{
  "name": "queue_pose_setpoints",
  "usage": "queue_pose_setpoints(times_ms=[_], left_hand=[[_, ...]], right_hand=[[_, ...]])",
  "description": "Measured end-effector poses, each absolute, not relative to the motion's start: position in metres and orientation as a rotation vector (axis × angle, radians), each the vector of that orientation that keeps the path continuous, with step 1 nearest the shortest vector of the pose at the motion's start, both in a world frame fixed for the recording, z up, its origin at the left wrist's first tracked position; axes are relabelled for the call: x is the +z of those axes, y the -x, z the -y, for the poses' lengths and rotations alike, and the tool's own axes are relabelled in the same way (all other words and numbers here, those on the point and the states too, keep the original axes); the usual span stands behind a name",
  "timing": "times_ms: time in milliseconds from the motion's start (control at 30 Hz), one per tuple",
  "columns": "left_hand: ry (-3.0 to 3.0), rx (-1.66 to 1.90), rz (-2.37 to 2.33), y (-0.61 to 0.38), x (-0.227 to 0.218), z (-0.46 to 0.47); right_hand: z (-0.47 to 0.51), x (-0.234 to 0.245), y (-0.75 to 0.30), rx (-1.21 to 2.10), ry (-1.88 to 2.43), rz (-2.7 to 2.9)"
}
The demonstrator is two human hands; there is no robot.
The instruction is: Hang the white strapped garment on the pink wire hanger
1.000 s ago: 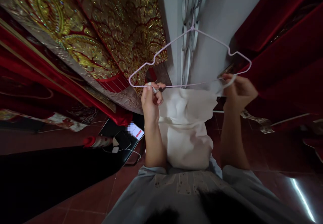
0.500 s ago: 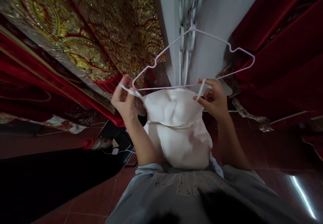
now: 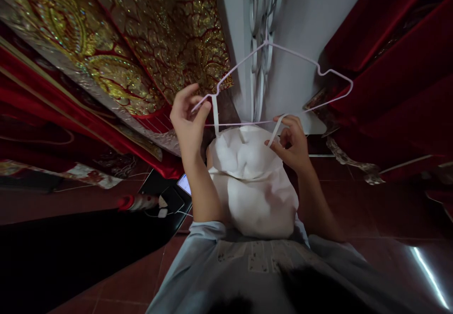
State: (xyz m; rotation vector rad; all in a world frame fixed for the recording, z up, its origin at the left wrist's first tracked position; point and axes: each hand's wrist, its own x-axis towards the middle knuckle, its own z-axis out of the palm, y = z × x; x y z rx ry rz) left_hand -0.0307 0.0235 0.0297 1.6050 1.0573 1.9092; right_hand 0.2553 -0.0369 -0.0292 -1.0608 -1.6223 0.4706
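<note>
A pale pink wire hanger hangs on a hook against the white wall. A white garment with thin straps hangs below its bottom bar. My left hand pinches the garment's left strap up at the hanger's left shoulder, right by the wire. My right hand is closed on the right strap just under the hanger's bottom bar. The garment's lower part rests against my grey-blue top.
Red and gold sequinned fabrics hang at the left, dark red velvet drapes at the right. On the red tiled floor lie a phone, a white charger with cable and a red-tipped object on a black surface.
My left hand has lifted the left strap from below the bar up to the hanger's left shoulder. My right hand moved inward and slightly down with the right strap.
</note>
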Motion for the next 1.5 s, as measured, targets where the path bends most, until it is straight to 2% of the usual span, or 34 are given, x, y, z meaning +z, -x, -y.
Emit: queue_pose_setpoints(times_ms=[67,167,300,467,700,867,1033,1267,1333,1500], left_hand=[[-1.298,2.007,-1.037,0.023,0.007,-0.018],[-0.978,1.928,-0.945,0.001,-0.012,-0.005],[-0.957,1.954,-0.907,-0.020,-0.009,0.009],[-1.050,2.029,-0.889,-0.011,0.006,0.008],[-1.037,2.033,-0.844,-0.007,0.009,0.007],[-1.036,1.985,-0.930,-0.006,0.006,0.007],[-1.062,2.010,-0.865,-0.006,0.002,0.006],[-1.082,2.024,-0.930,-0.009,-0.005,0.007],[-1.139,2.005,-0.981,-0.005,-0.007,0.012],[-1.487,1.531,-1.078,0.009,0.013,0.041]], right_hand=[[0.039,-0.027,-0.249,0.461,1.016,1.613],[0.041,-0.025,-0.241,0.471,0.990,1.624],[0.033,-0.025,-0.259,0.334,1.034,1.517],[-0.005,-0.015,-0.332,0.039,0.942,0.973],[-0.021,0.047,-0.352,0.241,1.037,1.444],[-0.010,0.070,-0.333,0.088,1.082,1.622],[0.003,0.055,-0.316,-0.129,0.945,1.378],[0.046,-0.006,-0.243,0.401,1.049,1.717],[0.050,-0.021,-0.229,0.457,1.069,1.676],[0.042,-0.034,-0.221,0.373,1.004,1.565]])
